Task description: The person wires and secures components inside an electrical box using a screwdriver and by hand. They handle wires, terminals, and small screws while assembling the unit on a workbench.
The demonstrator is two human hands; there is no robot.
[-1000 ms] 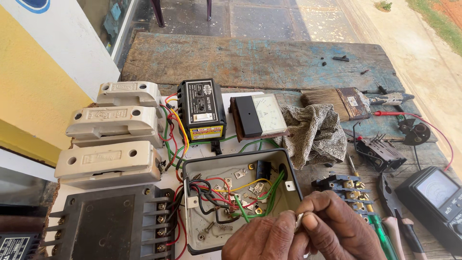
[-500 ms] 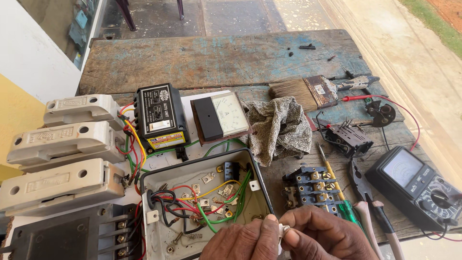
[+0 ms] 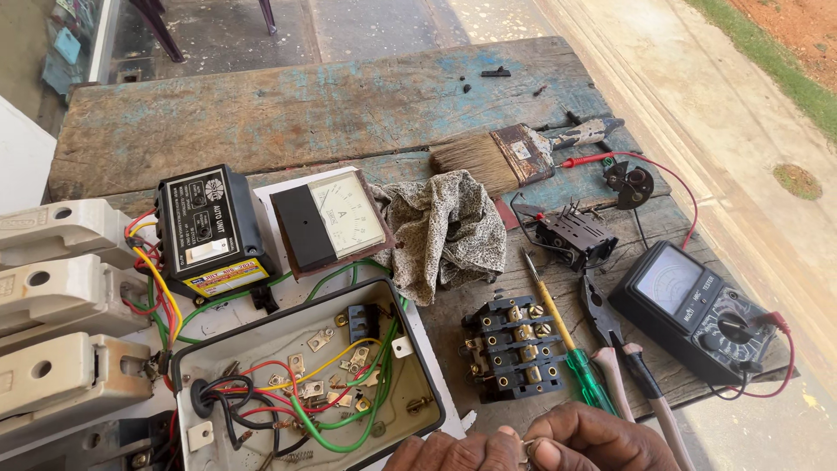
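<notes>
At the bottom edge of the head view my left hand (image 3: 453, 452) and my right hand (image 3: 593, 440) meet, fingertips pinched together on a small pale metal part (image 3: 526, 451) between them. Just left of the hands lies an open grey wiring box (image 3: 305, 379) full of red, green, yellow and black wires. Directly above my right hand sits a black terminal block (image 3: 510, 347) with brass screws. A green-handled screwdriver (image 3: 567, 349) and pliers (image 3: 623, 358) lie beside it.
On the worn wooden bench: a black control unit (image 3: 212, 231), a panel meter (image 3: 331, 222), a crumpled rag (image 3: 440, 231), a paintbrush (image 3: 497, 155), a black relay part (image 3: 574, 234), an analogue multimeter (image 3: 697, 305) with red lead, white fuse carriers (image 3: 61, 305) at left.
The view has swung right and down: everything on the bench slides left in the picture. My hands stay pinched together and now sit lower, half cut off by the bottom edge.
</notes>
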